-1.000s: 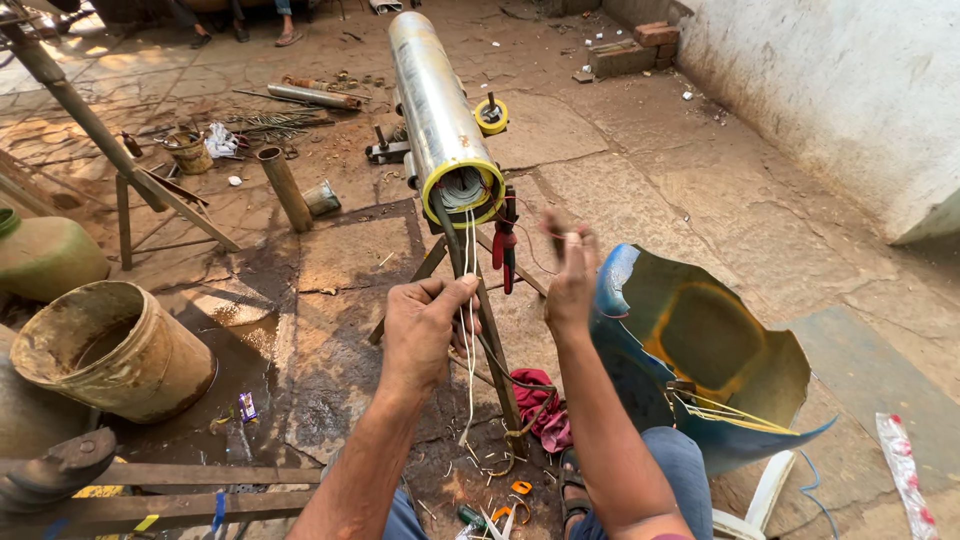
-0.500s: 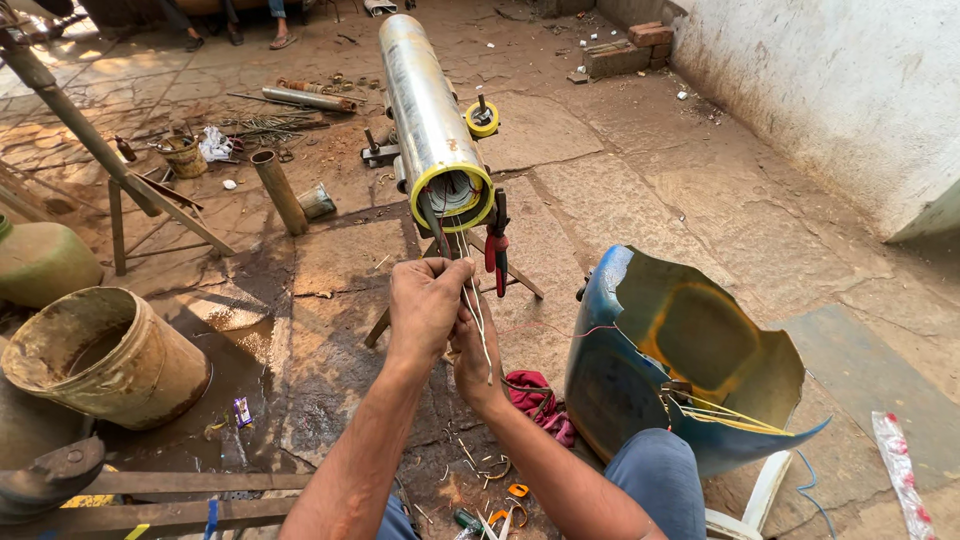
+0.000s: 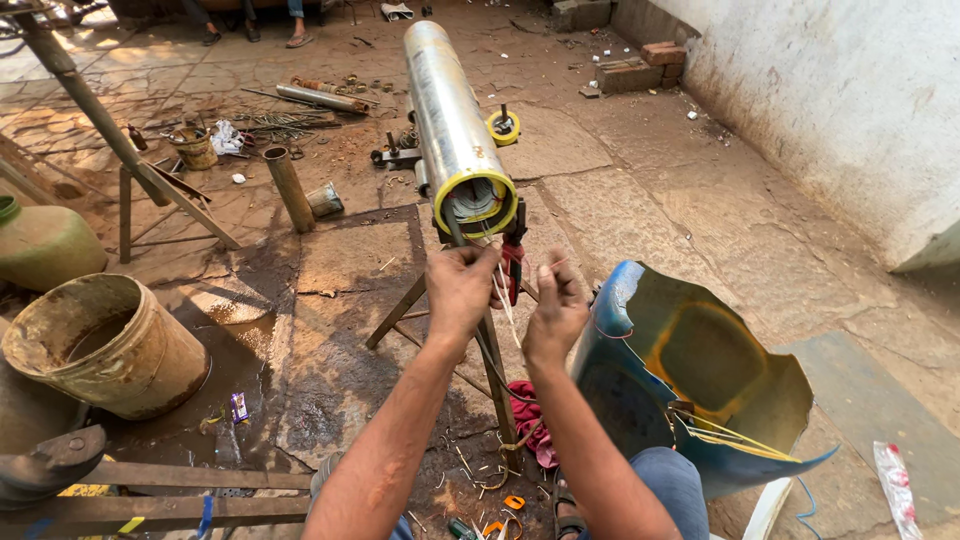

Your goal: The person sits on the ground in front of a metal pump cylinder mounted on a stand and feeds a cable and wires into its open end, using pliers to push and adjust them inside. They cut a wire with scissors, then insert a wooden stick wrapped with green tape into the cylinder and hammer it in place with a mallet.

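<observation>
A long shiny metal cylinder (image 3: 446,110) with a yellow ring at its near end (image 3: 476,205) lies tilted on a metal stand (image 3: 494,372). Thin pale wires (image 3: 506,303) hang out of its open end. My left hand (image 3: 460,291) is closed around these wires just below the opening. My right hand (image 3: 555,310) pinches wire strands right beside it. Red-handled pliers (image 3: 514,262) hang at the cylinder's end, between the two hands.
A cut blue plastic drum (image 3: 690,375) stands at my right knee. A dirty bucket (image 3: 105,345) and a green jug (image 3: 45,245) are on the left. Pipes (image 3: 289,187), a tape roll (image 3: 503,127), scrap and a red cloth (image 3: 525,410) lie on the stone floor. White wall (image 3: 840,110) on the right.
My right hand has come in from the right and taken hold of wire strands beside the left hand. Both hands now sit closer under the cylinder's end.
</observation>
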A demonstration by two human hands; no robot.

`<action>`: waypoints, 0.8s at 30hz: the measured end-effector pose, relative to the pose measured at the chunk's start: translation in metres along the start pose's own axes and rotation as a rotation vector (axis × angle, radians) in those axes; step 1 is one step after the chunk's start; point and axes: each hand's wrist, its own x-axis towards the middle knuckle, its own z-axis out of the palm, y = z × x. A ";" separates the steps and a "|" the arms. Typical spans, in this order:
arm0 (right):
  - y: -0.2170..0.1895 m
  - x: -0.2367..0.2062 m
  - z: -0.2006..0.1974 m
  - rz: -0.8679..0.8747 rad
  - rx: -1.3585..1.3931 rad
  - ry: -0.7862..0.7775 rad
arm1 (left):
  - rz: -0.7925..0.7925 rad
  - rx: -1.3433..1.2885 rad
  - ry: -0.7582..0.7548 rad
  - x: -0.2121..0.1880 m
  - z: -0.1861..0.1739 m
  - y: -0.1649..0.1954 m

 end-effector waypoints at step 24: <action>-0.039 0.044 0.032 -0.064 0.027 -0.350 | 0.218 -0.466 0.003 -0.028 -0.029 -0.062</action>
